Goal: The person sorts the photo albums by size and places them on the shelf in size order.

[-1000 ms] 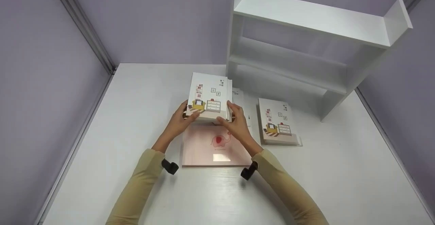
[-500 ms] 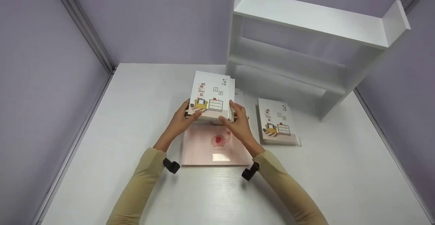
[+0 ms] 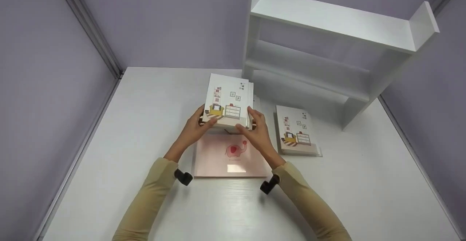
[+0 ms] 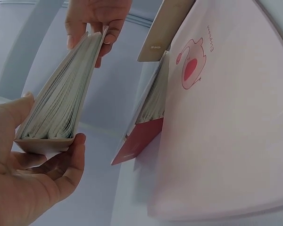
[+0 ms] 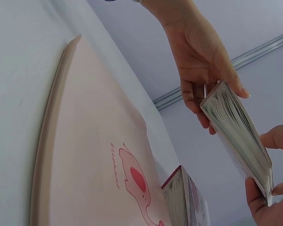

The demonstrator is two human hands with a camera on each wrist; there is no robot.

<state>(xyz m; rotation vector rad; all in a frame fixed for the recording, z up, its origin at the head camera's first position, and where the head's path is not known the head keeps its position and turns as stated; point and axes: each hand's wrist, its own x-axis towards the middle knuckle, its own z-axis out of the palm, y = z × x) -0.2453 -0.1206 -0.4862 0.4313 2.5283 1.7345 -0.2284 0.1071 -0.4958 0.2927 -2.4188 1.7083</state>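
Note:
Both hands hold a thick white photo album (image 3: 227, 91) up above the table, its cover printed with a yellow armchair and a chest of drawers. My left hand (image 3: 192, 127) grips its left side, thumb on the cover's lower edge; in the left wrist view those fingers (image 4: 75, 165) curl round the beige spine. On the opposite side my right hand (image 3: 257, 131) pinches the covers, thumb near the lower right corner. Bulging page edges (image 5: 236, 127) face down toward me. Below lies a pink album (image 3: 214, 157) with an elephant drawing.
A similar white album (image 3: 296, 130) lies to the right. Behind the pink one, a red-spined album (image 4: 144, 139) is mostly hidden in the head view by the held one. A white shelf unit (image 3: 327, 20) stands at the back right, against purple-grey walls (image 3: 174, 26).
Both hands have shifted the held album slightly away from me and to the right. The pink album, the right-hand album and the shelf unit stay put.

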